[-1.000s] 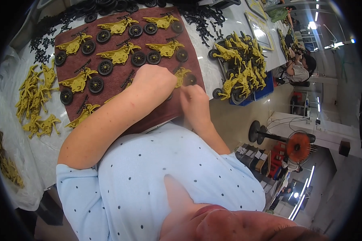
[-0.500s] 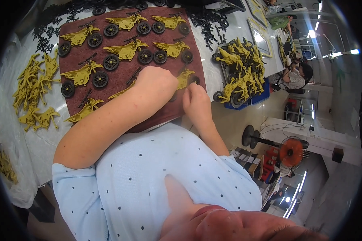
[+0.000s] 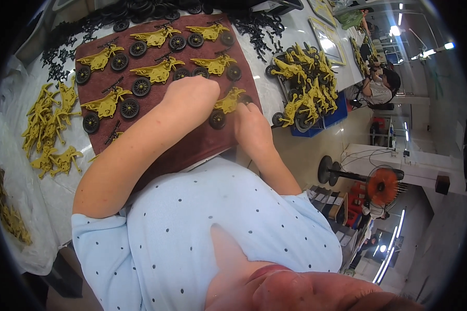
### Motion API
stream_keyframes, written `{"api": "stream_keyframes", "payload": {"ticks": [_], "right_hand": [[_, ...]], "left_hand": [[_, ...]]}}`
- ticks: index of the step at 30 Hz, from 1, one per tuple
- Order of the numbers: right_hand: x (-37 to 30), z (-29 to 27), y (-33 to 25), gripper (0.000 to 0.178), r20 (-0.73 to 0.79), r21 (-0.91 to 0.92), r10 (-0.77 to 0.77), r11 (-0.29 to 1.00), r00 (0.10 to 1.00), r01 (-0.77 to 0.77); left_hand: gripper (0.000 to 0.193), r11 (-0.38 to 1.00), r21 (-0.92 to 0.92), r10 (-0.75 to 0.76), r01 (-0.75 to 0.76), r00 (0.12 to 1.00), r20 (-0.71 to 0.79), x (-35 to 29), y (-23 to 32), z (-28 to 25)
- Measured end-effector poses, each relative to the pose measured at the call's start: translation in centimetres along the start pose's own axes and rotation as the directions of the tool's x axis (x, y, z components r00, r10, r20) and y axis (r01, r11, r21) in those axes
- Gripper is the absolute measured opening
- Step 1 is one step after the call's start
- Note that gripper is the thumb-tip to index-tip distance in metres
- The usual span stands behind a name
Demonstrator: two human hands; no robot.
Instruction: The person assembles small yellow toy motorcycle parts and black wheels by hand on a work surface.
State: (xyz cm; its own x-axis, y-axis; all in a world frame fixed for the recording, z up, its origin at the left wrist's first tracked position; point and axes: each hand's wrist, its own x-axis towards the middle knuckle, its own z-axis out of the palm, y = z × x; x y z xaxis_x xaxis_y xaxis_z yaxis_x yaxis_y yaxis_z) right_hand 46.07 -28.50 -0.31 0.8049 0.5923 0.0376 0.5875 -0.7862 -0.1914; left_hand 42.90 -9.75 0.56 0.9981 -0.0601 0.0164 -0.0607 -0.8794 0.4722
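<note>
A yellow toy motorbike [image 3: 228, 102] with black wheels lies on the dark red cloth [image 3: 184, 142] between my hands. My right hand [image 3: 253, 129] has its fingertips pinched at this bike's right-hand wheel [image 3: 245, 100]. Just left of the bike, my left hand [image 3: 193, 97] is curled closed over the cloth, its fingers turned down and out of sight. Whatever those fingers may hold is hidden. Around them several similar yellow bikes, such as one toy motorbike [image 3: 153, 71], lie in rows with black wheels and handlebars. My left forearm covers part of the nearest row.
Loose yellow bike bodies [image 3: 46, 122] are heaped on the table at left. Small black parts [image 3: 257, 32] and a pile of black wheels [image 3: 135, 11] lie along the far side. At right, assembled bikes [image 3: 306, 85] are stacked above a blue bin [image 3: 334, 114]. An orange fan [image 3: 383, 185] stands beyond.
My left hand has drawn away from the bike, up and to the left, uncovering its body and left-hand wheel. My right hand stays by the right-hand wheel. The view has shifted slightly.
</note>
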Motion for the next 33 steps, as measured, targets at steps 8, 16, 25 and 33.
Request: {"api": "stream_keyframes", "payload": {"ticks": [8,16,25,33], "right_hand": [[-0.8,-2.7,-2.2,0.022,-0.217,0.378,-0.017,0.921,0.976,0.1],[-0.4,-2.0,-5.9,0.03,-0.267,0.586,-0.278,0.713,0.923,0.384],[-0.3,-1.8,-6.0,0.017,-0.267,0.529,-0.279,0.757,0.922,0.383],[-1.6,0.7,-5.3,0.013,-0.148,0.555,-0.083,0.818,0.986,0.152]], "left_hand": [[0.033,0.108,-0.892,-0.254,0.438,0.88,0.401,-4.3,-0.1,-4.3],[0.024,0.056,-0.931,-0.306,0.361,0.894,0.328,-6.3,0.9,-3.8],[0.022,0.5,-0.82,-0.325,0.278,0.938,0.119,-7.2,-0.7,-2.7],[0.012,0.991,-0.118,-0.089,0.054,0.947,-0.31,-7.7,-3.1,-0.8]]}}
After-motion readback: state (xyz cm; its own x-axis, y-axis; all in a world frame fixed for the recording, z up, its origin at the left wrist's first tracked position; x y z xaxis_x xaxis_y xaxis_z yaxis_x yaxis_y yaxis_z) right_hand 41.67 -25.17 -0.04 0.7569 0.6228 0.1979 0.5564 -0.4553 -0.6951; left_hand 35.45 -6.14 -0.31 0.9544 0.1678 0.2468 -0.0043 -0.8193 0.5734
